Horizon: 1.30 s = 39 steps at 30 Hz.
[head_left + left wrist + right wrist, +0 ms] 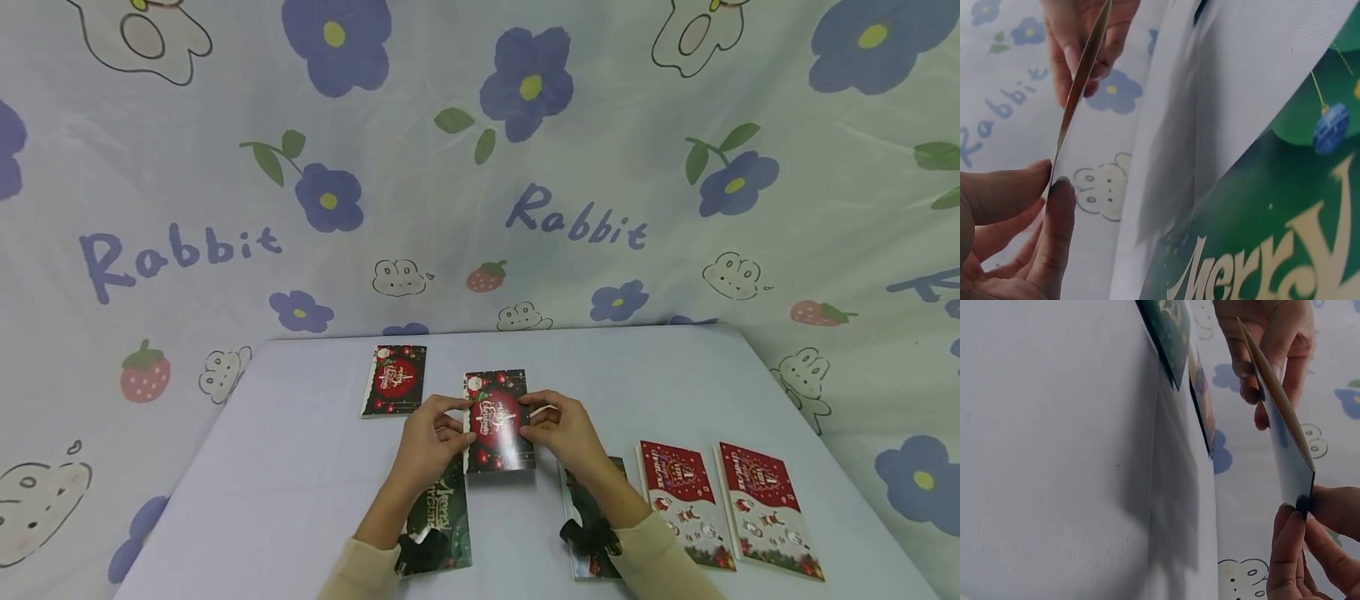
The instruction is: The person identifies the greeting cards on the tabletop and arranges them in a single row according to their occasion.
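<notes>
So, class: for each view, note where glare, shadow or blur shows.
Head view: sharp and evenly lit, pale glare on the lower part of the held card. Left wrist view: the left hand is close and soft, grey shadow on the table. Right wrist view: dim, with shadow beneath the lying cards.

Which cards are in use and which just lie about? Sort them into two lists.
In use: dark red Christmas card, pinched by the left hand and the right hand.

Lying about: second dark red card; green Merry Christmas card; card under the right forearm; two red-and-white cards.
</notes>
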Each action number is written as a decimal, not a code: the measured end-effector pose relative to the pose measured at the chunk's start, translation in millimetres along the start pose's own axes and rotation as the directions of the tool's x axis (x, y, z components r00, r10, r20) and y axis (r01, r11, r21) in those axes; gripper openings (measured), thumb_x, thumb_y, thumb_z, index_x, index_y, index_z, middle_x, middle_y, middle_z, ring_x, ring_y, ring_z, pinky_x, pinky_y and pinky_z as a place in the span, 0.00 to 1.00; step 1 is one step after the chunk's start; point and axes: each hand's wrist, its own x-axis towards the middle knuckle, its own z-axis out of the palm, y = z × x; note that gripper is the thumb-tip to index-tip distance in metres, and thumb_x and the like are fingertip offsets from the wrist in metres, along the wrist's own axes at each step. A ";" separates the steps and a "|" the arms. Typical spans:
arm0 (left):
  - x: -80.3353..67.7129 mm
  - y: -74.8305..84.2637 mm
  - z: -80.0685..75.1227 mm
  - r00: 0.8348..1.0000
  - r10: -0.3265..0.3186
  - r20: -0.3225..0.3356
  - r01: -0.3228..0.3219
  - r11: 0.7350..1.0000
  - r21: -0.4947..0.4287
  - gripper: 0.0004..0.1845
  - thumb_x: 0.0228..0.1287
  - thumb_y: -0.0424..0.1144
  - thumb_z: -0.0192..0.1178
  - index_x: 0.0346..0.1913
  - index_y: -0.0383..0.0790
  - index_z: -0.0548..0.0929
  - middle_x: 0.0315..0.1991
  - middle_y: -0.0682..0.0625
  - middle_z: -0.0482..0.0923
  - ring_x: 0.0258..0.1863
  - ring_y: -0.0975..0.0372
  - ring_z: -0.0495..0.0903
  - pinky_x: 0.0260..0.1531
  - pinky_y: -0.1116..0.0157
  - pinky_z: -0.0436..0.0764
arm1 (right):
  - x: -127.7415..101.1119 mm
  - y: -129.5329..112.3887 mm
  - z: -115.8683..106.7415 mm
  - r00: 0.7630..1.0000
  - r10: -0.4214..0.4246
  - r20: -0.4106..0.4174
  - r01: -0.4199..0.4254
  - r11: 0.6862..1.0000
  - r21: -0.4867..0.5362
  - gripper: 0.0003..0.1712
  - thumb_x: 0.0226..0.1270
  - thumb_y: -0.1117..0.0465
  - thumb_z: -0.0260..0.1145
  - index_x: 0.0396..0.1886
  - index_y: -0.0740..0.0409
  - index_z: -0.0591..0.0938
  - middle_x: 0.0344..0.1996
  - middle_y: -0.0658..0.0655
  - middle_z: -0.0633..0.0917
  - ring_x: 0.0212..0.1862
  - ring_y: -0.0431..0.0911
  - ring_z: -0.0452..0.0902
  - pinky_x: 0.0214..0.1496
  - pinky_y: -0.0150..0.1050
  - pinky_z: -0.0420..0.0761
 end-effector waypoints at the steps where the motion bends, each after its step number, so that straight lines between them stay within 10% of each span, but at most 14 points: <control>1: -0.3 0.2 -0.8 1.000 -0.004 -0.007 0.004 1.000 0.002 0.24 0.59 0.18 0.71 0.59 0.32 0.84 0.51 0.38 0.78 0.38 0.54 0.84 0.33 0.67 0.85 | 0.2 0.1 1.1 1.000 0.000 -0.004 0.000 1.000 0.000 0.24 0.62 0.80 0.72 0.59 0.68 0.83 0.50 0.65 0.81 0.40 0.47 0.80 0.38 0.30 0.82; 12: 7.8 3.7 -21.9 0.998 0.034 -0.054 -0.024 0.983 0.184 0.23 0.59 0.23 0.75 0.59 0.36 0.86 0.47 0.41 0.82 0.40 0.54 0.84 0.35 0.63 0.86 | 20.5 -12.6 20.9 0.999 -0.028 -0.032 0.024 0.994 -0.105 0.23 0.59 0.79 0.75 0.55 0.65 0.87 0.46 0.61 0.84 0.38 0.46 0.80 0.36 0.32 0.81; 26: 63.6 5.6 -67.0 0.998 0.047 -0.040 -0.024 0.893 0.449 0.23 0.60 0.26 0.76 0.59 0.30 0.86 0.41 0.40 0.84 0.38 0.54 0.85 0.35 0.60 0.84 | 86.2 -32.4 59.0 0.998 0.004 -0.056 -0.022 0.946 -0.324 0.24 0.56 0.73 0.80 0.55 0.62 0.88 0.46 0.58 0.85 0.40 0.46 0.80 0.35 0.37 0.77; 39: 93.2 -16.9 -73.3 0.999 -0.032 -0.020 0.038 0.873 0.487 0.21 0.60 0.27 0.76 0.57 0.30 0.87 0.44 0.38 0.84 0.40 0.53 0.84 0.36 0.59 0.82 | 116.3 -14.5 79.8 0.987 0.104 -0.126 -0.144 0.918 -0.370 0.27 0.53 0.73 0.82 0.55 0.63 0.87 0.49 0.59 0.86 0.45 0.50 0.82 0.49 0.45 0.83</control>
